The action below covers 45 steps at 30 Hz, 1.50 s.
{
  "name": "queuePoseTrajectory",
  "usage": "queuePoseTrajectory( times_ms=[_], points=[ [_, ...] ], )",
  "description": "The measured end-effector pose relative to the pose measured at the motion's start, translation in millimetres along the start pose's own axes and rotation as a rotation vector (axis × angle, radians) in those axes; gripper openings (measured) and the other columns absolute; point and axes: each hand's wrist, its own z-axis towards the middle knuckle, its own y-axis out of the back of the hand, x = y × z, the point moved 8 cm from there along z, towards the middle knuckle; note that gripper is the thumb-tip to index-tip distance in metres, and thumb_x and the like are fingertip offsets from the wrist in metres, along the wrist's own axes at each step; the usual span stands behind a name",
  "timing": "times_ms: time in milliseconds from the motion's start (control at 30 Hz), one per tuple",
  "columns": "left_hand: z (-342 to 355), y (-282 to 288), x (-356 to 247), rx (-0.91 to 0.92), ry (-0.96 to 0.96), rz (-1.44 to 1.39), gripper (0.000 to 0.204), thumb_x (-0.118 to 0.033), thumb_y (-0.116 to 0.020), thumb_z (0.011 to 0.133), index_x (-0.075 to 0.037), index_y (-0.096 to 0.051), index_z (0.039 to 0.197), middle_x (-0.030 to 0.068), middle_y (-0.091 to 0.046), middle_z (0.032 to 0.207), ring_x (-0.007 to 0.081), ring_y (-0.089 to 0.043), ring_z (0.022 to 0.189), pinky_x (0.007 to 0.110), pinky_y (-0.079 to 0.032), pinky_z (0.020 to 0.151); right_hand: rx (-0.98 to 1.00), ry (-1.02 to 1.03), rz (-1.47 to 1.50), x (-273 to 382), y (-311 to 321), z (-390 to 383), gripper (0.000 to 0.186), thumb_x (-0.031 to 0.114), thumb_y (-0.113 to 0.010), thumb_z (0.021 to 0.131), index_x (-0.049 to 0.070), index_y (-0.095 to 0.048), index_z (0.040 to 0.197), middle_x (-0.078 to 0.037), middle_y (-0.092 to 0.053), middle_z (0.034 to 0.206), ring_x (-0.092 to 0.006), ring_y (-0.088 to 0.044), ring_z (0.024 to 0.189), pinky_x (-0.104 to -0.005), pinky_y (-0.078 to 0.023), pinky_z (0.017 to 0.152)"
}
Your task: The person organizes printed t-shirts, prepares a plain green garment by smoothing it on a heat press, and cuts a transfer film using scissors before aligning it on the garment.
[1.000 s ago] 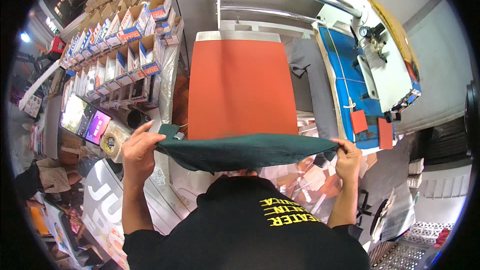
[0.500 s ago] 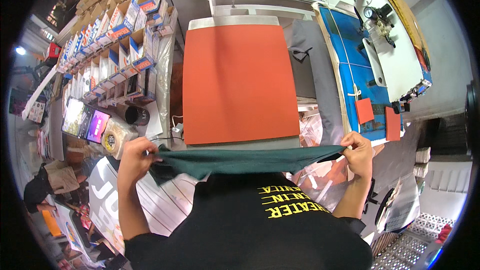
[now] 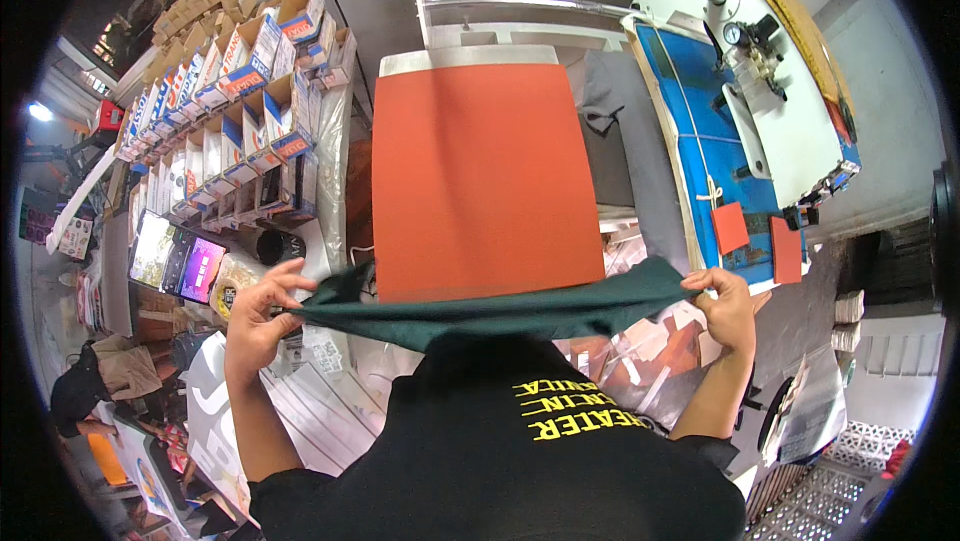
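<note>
A dark green piece of fabric (image 3: 500, 313) stretches taut between my two hands, in front of my black shirt. My left hand (image 3: 262, 319) pinches its left end between thumb and finger, with the other fingers spread upward. At the opposite end, my right hand (image 3: 722, 303) grips the fabric's corner with thumb and fingers pressed together. The cloth's upper edge overlaps the near edge of a flat orange-red pad (image 3: 480, 181), which lies on a pale platen. Whether the cloth touches the pad I cannot tell.
To the left stand boxes (image 3: 230, 81) of stock in tiers, a lit tablet-like screen (image 3: 175, 256) and a black mug (image 3: 280, 245). On the right is a white machine (image 3: 775, 91) with a gauge above a blue surface (image 3: 700, 156). Metal bars (image 3: 560, 3) cross behind the pad.
The fabric's right part has risen and spread upward over the pad's near edge. My left hand has shifted slightly left, its fingers more extended; my right hand moved slightly right.
</note>
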Motion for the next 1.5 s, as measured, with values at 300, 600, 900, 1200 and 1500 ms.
queuePoseTrajectory(
  times_ms=[300, 600, 900, 1200, 1500],
  points=[
    [17, 62, -26, -0.393, -0.246, 0.012, 0.016, -0.014, -0.068, 0.090, -0.001, -0.061, 0.094, 0.0080, -0.064, 0.078, 0.0154, -0.059, 0.072, 0.027, -0.048, 0.070, -0.162, 0.520, -0.073, 86, 59, 22, 0.006, -0.001, -0.058, 0.086, 0.001, -0.062, 0.089, -0.006, -0.062, 0.082, -0.0140, -0.057, 0.080, -0.0292, -0.046, 0.075],
    [220, -15, 234, -0.234, 0.260, 0.065, 0.013, -0.010, -0.069, 0.088, 0.002, -0.069, 0.092, 0.0024, -0.070, 0.086, 0.0119, -0.062, 0.078, 0.026, -0.048, 0.074, -0.002, -0.020, -0.576, -33, -123, 277, 0.027, 0.027, -0.067, 0.084, 0.009, -0.075, 0.103, -0.016, -0.071, 0.106, -0.0332, -0.067, 0.104, -0.0410, -0.051, 0.092],
    [279, 1, 235, -0.670, 0.313, 0.291, 0.036, -0.026, -0.077, 0.082, 0.001, -0.073, 0.106, 0.0169, -0.074, 0.100, 0.0232, -0.071, 0.091, 0.034, -0.052, 0.083, -0.385, -0.106, -0.531, 22, -114, 329, 0.032, 0.027, -0.067, 0.083, 0.015, -0.073, 0.112, -0.013, -0.072, 0.111, -0.0347, -0.065, 0.110, -0.0442, -0.050, 0.095],
    [103, -107, 334, -0.158, 0.850, -0.536, 0.055, -0.048, -0.055, 0.098, -0.001, -0.060, 0.126, 0.0124, -0.066, 0.122, 0.0280, -0.064, 0.109, 0.040, -0.050, 0.094, 0.087, -0.219, 0.088, -152, -177, 188, 0.058, 0.045, -0.054, 0.098, -0.001, -0.053, 0.133, -0.018, -0.064, 0.125, -0.0304, -0.061, 0.114, -0.0421, -0.048, 0.096],
    [30, -130, 307, -0.029, 0.607, -1.080, 0.037, -0.032, -0.059, 0.099, -0.004, -0.061, 0.122, 0.0114, -0.067, 0.118, 0.0245, -0.064, 0.109, 0.040, -0.052, 0.096, 0.003, -0.557, 1.031, -195, -159, 87, 0.034, 0.022, -0.057, 0.099, -0.001, -0.058, 0.124, -0.015, -0.064, 0.123, -0.0280, -0.062, 0.112, -0.0439, -0.048, 0.099]
  ],
)
